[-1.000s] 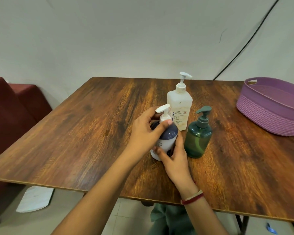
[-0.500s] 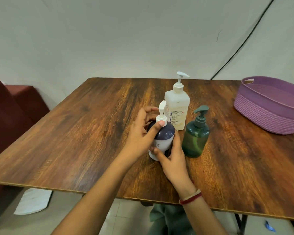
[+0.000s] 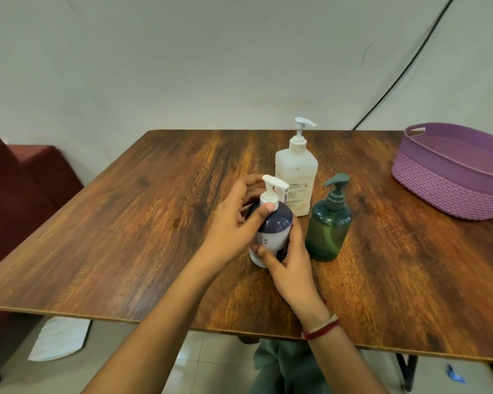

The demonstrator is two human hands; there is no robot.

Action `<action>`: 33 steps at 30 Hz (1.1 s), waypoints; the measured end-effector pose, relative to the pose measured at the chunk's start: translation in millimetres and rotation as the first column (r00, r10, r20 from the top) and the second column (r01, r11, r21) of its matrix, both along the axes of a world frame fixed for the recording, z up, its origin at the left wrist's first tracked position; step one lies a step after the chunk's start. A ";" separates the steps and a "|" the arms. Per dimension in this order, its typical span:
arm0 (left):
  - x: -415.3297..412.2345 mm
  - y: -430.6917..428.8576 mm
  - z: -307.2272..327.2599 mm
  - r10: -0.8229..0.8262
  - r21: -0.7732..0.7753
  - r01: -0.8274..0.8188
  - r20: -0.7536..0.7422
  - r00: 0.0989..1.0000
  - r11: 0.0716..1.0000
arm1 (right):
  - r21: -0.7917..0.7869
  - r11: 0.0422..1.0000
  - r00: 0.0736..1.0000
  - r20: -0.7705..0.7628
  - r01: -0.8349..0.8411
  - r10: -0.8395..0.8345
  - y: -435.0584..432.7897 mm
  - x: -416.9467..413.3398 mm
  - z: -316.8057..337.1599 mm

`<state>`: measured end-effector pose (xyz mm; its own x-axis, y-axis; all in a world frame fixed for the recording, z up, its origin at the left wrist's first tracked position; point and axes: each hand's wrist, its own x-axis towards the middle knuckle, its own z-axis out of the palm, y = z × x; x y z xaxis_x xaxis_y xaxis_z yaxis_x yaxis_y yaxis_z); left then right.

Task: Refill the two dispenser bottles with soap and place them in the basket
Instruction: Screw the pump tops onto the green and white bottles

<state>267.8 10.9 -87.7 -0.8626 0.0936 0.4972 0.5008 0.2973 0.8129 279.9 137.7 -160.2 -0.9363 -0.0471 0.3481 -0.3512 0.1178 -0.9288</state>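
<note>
Pinching the white pump collar (image 3: 269, 197) of the dark dispenser bottle (image 3: 278, 223) between thumb and curled fingers, our left hand (image 3: 234, 223) twists while our right hand (image 3: 289, 270) wraps the bottle's lower body, steadying it upright on the table (image 3: 125, 237). The nozzle now points right where a moment ago it faced us, so we judge the cap is unscrewing for refilling. The green dispenser bottle (image 3: 328, 231) stands just beside, the white soap bottle (image 3: 296, 172) behind, and the purple basket (image 3: 450, 191) well apart.

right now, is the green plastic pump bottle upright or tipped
Upright: the green plastic pump bottle stands on its base on the wooden table, pump uppermost.
</note>
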 end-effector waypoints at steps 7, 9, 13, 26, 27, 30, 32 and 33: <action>-3.0 18.3 4.0 0.283 0.028 -0.282 -0.070 0.957 0.959 | 0.005 1.000 1.000 -0.016 0.004 -0.004 -0.2 0.1 1.6; -4.0 21.2 3.5 0.304 0.029 -0.302 -0.075 0.950 0.953 | -0.002 1.000 1.000 -0.015 0.003 -0.003 -0.7 0.1 1.9; 6.4 17.1 -3.3 0.182 0.017 -0.181 -0.088 0.979 0.983 | 0.012 1.000 1.000 0.002 0.001 -0.001 -0.5 0.2 1.7; 1.3 20.9 -2.1 0.304 -0.052 -0.318 -0.180 0.935 0.947 | 0.064 0.997 0.998 -0.041 0.040 -0.037 0.4 1.8 -0.3; 1.6 20.3 -2.3 0.290 -0.075 -0.309 -0.194 0.937 0.948 | 0.071 0.997 0.999 -0.036 0.042 -0.040 0.7 2.2 -0.9; 1.0 19.3 -4.0 0.263 -0.089 -0.282 -0.184 0.947 0.955 | 0.075 0.996 0.999 -0.018 0.041 -0.040 1.0 3.8 0.5; 1.6 18.1 -10.4 0.208 -0.021 -0.212 -0.108 0.972 0.977 | 0.063 0.997 0.999 -0.001 0.037 -0.037 0.9 4.4 3.9; 2.8 17.6 -14.8 0.175 0.022 -0.174 -0.050 0.983 0.984 | 0.049 0.998 0.999 0.017 0.027 -0.027 1.2 4.6 5.8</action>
<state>270.7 28.5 -102.5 -0.8379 -0.0657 0.5419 0.4840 0.3698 0.7931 284.5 138.8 -154.4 -0.9434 -0.0383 0.3295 -0.3310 0.1723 -0.9278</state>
